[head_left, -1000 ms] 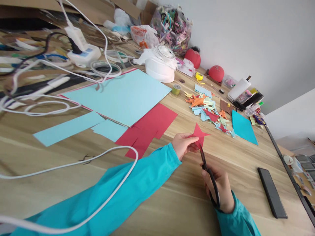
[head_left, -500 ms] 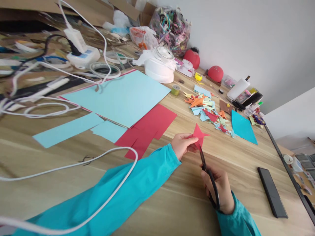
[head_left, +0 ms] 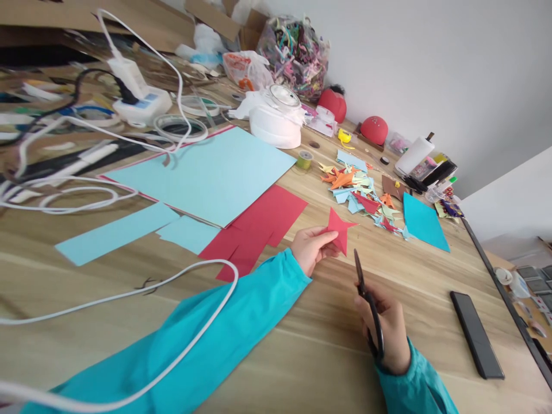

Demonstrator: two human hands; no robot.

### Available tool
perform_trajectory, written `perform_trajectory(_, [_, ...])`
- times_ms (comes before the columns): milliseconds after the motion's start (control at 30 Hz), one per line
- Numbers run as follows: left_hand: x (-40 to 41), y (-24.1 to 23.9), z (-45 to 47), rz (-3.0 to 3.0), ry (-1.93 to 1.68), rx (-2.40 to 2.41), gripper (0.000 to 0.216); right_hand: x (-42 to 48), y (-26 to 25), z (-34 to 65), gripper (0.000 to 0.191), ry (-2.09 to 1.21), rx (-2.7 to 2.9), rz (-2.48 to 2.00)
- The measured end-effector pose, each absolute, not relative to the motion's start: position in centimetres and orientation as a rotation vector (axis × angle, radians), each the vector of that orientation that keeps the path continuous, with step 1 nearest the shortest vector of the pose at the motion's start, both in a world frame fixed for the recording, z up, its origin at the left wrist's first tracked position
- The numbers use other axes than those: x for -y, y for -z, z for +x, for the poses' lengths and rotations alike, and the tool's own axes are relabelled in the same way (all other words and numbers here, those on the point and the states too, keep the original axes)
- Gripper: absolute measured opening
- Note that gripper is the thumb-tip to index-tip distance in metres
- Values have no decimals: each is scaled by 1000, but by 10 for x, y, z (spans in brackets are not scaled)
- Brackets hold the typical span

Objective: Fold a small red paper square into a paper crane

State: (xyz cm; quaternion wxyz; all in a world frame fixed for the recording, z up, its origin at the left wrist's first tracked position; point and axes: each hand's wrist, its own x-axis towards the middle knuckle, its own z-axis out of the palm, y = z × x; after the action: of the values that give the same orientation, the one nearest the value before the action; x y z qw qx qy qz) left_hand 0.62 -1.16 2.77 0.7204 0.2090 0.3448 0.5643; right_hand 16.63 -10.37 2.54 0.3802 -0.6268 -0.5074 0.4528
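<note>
**Q:** What does each hand hold?
**A:** The left hand [head_left: 309, 248] pinches a red paper star [head_left: 338, 229] by one point, just above the wooden table [head_left: 328, 356]. The right hand [head_left: 390, 333] grips black scissors [head_left: 366, 296], whose blades look closed and sit near the star without touching it.

**Q:** How far along is the cutting?
**A:** The star appears fully cut free. The notched red sheet [head_left: 263, 224] lies beside it, and a pile of cut paper shapes [head_left: 360, 192] lies beyond. Whether any trimming is left cannot be told.
</note>
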Motion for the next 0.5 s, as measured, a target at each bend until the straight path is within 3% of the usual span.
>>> perform_trajectory(200, [12, -27, 8, 476, -1210, -778, 19, 79, -9, 193, 54, -614, 1360, -1675])
perform_trajectory(300, [13, -25, 10, 471, -1205, -774, 24, 66, 2, 211, 50, -165, 1568, -1867])
perform_trajectory(500, [14, -25, 12, 456, -1186, -768, 25, 62, 11, 218, 39, 359, 1847, -1932])
